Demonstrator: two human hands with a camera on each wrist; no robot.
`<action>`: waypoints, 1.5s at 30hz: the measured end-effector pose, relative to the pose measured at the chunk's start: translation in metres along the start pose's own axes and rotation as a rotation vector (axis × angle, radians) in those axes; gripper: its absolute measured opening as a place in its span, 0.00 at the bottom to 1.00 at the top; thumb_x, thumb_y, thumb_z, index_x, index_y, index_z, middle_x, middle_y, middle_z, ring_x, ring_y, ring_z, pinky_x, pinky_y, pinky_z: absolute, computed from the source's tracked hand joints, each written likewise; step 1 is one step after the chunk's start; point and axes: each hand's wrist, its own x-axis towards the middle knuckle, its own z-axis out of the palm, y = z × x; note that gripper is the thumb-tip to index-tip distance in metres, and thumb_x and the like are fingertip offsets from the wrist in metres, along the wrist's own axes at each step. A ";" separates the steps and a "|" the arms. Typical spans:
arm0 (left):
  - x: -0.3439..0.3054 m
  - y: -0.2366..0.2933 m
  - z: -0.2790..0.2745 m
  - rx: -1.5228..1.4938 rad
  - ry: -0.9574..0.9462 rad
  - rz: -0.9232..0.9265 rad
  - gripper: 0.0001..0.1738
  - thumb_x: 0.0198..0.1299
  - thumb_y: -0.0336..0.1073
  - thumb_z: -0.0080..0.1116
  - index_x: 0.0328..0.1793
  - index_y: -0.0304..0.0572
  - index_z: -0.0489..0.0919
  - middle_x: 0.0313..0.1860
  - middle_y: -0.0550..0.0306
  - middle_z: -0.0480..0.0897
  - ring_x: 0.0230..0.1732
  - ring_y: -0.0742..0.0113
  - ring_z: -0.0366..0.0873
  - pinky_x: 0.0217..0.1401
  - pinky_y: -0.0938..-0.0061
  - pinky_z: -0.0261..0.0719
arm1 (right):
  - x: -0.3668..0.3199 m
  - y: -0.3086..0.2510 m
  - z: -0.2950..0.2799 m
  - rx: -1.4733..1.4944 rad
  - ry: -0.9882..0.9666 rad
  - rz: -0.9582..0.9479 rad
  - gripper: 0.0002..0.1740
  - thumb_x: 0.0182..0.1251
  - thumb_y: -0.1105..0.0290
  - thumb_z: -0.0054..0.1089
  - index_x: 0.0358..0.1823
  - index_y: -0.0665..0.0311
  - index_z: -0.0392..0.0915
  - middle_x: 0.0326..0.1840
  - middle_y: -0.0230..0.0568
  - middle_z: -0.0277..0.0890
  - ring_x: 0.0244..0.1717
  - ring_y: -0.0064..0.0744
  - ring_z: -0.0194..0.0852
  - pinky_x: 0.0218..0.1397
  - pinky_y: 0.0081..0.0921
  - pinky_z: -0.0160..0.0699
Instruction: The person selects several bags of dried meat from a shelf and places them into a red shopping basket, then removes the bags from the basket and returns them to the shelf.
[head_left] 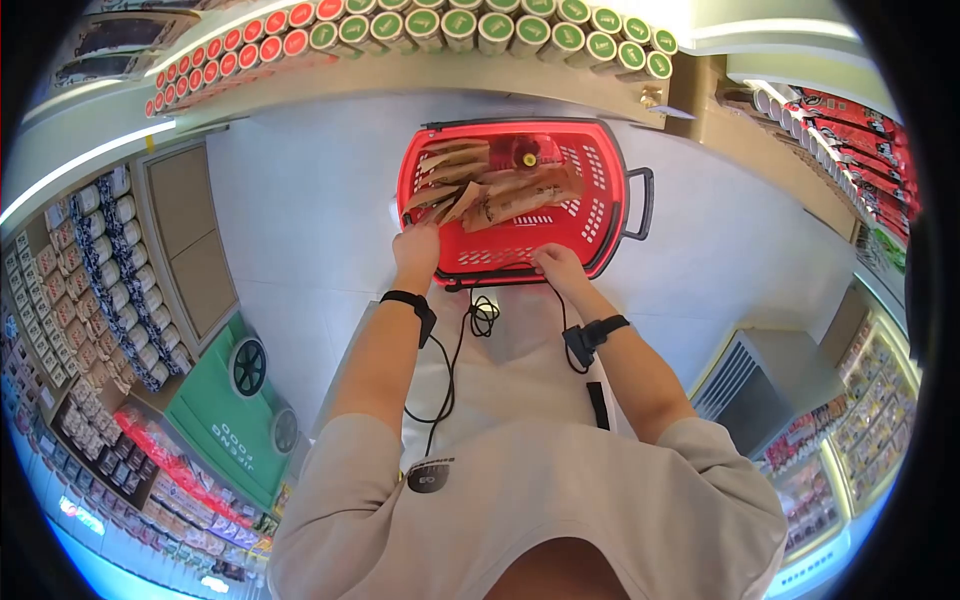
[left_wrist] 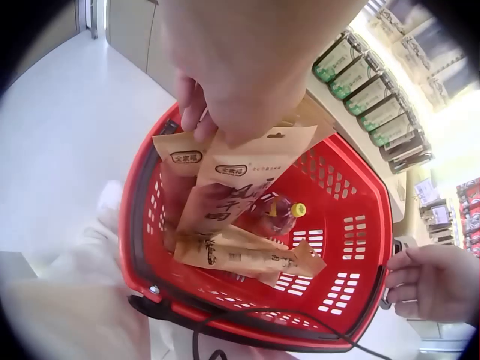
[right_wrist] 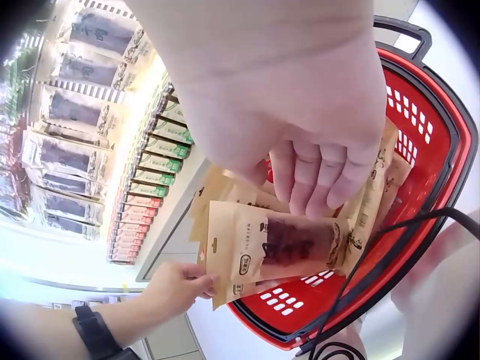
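A red shopping basket (head_left: 480,246) holds several brown paper snack packets (head_left: 515,198) with clear windows showing dark pieces. Among them lies a bottle (left_wrist: 277,216) with a yellow cap and dark red contents. At the basket's left end my left hand (head_left: 417,250) pinches the top edge of a snack packet (right_wrist: 244,251), which stands upright beside others. My right hand (head_left: 560,266) is by the basket's near rim, its fingers (right_wrist: 307,176) hanging loosely bent with nothing seen between them. In the left wrist view, this right hand (left_wrist: 435,281) overlaps the rim's right end.
Rows of canisters with red and green lids (head_left: 460,28) line the counter beyond the basket. A black cable (head_left: 452,390) hangs from the wrists across the near rim. To the left stands a green wheeled cart (head_left: 225,425); shelves of packaged goods flank both sides.
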 end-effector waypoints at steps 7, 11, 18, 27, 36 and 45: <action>-0.040 0.027 -0.056 -0.533 0.523 0.505 0.05 0.62 0.33 0.51 0.37 0.40 0.74 0.40 0.53 0.79 0.45 0.59 0.77 0.44 0.68 0.75 | -0.001 -0.087 0.009 -0.596 0.026 -0.404 0.40 0.48 0.59 0.72 0.61 0.69 0.65 0.58 0.58 0.67 0.62 0.51 0.65 0.63 0.38 0.66; -0.085 -0.012 -0.138 -1.368 -0.111 0.201 0.11 0.69 0.36 0.42 0.44 0.37 0.73 0.43 0.57 0.79 0.49 0.65 0.76 0.48 0.71 0.72 | 0.000 -0.162 0.019 -0.572 -0.193 -0.712 0.51 0.41 0.62 0.78 0.67 0.68 0.58 0.65 0.57 0.60 0.68 0.51 0.57 0.68 0.38 0.61; -0.122 -0.035 -0.244 -2.213 -0.054 0.290 0.16 0.70 0.38 0.40 0.49 0.33 0.74 0.49 0.48 0.80 0.50 0.61 0.78 0.53 0.69 0.76 | -0.043 -0.253 0.039 0.021 -0.786 -0.355 0.39 0.48 0.77 0.72 0.64 0.68 0.64 0.60 0.37 0.70 0.60 0.27 0.68 0.64 0.29 0.66; -0.120 -0.014 -0.263 -2.477 0.039 0.295 0.18 0.71 0.41 0.40 0.53 0.33 0.73 0.53 0.46 0.79 0.55 0.58 0.76 0.58 0.64 0.72 | -0.074 -0.221 0.091 0.083 -0.570 -0.317 0.33 0.52 0.76 0.70 0.61 0.67 0.67 0.56 0.37 0.75 0.56 0.26 0.71 0.61 0.27 0.69; -0.125 -0.070 -0.218 -2.184 0.426 0.233 0.15 0.69 0.45 0.44 0.55 0.45 0.68 0.54 0.51 0.77 0.56 0.62 0.73 0.58 0.69 0.66 | -0.061 -0.382 0.101 0.079 -0.193 -0.751 0.16 0.59 0.76 0.62 0.50 0.68 0.78 0.43 0.32 0.80 0.43 0.20 0.75 0.49 0.21 0.74; -0.142 -0.067 -0.167 -1.886 0.017 0.382 0.15 0.65 0.26 0.49 0.56 0.36 0.65 0.48 0.52 0.78 0.51 0.70 0.74 0.56 0.76 0.70 | -0.011 -0.474 0.140 0.164 -0.021 -0.830 0.19 0.57 0.75 0.65 0.51 0.69 0.76 0.47 0.36 0.78 0.46 0.25 0.75 0.52 0.25 0.73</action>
